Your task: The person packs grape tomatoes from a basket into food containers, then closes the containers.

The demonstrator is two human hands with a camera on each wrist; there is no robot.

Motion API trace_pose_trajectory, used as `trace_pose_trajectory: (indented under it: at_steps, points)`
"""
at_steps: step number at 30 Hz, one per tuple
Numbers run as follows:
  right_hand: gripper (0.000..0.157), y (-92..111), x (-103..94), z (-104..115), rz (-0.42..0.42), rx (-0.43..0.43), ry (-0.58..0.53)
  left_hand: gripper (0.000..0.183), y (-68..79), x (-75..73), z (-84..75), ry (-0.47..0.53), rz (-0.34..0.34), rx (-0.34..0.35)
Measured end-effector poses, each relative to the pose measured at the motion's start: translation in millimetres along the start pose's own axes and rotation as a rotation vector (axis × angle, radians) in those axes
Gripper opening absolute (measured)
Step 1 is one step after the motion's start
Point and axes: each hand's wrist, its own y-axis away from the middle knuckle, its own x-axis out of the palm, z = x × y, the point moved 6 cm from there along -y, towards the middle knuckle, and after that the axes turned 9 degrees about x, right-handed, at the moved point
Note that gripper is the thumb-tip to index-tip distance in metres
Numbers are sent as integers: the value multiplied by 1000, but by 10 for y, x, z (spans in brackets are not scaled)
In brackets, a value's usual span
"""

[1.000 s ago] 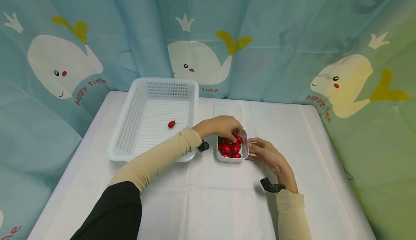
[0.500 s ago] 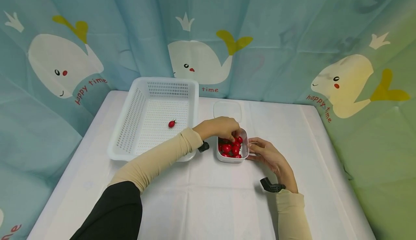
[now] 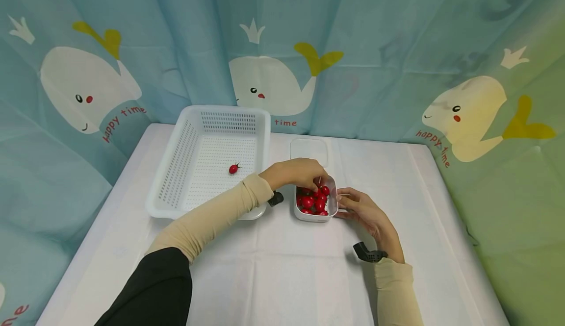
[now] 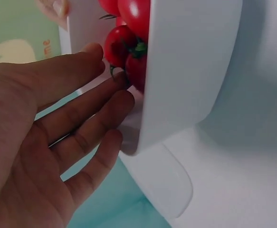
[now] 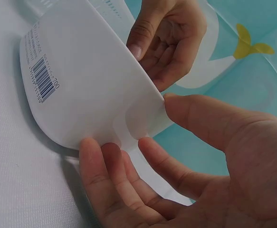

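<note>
In the head view a small white container (image 3: 314,217) holds several red cherry tomatoes (image 3: 307,202), some with green stems. From its left side my left hand (image 3: 300,171) reaches over the rim, fingertips down among the fruit. The left wrist view shows the left thumb (image 4: 76,66) and forefinger beside a tomato (image 4: 118,46), with the other fingers spread loosely below. Against the container's right side rests my right hand (image 3: 364,212). Its thumb (image 5: 200,116) touches the rim corner in the right wrist view, and its loosely extended fingers (image 5: 98,173) lie at the outer wall.
Left of the container stands a white slotted basket (image 3: 174,169), with a single cherry tomato (image 3: 233,169) inside. A clear flat lid (image 3: 310,149) lies behind the container on the white tablecloth (image 3: 291,287). A whale-print curtain (image 3: 366,105) borders the back and sides.
The left fingertips have shifted slightly among the tomatoes, and the tomatoes near them have moved a little. My right hand and the container have stayed in place.
</note>
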Motion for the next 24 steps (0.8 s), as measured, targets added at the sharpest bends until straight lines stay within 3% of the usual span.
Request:
trace_pose_trajectory:
  at_steps: [7,14,24]
  points:
    - [52,-5,4,-6,1,2,0,26,115,-149,25,85,-48,-10]
    - [54,-13,4,-4,-1,5,14,27,260,-324,63,105,-107,1]
    - [53,-4,0,-5,-2,5,10,26,629,-666,118,187,-241,-26]
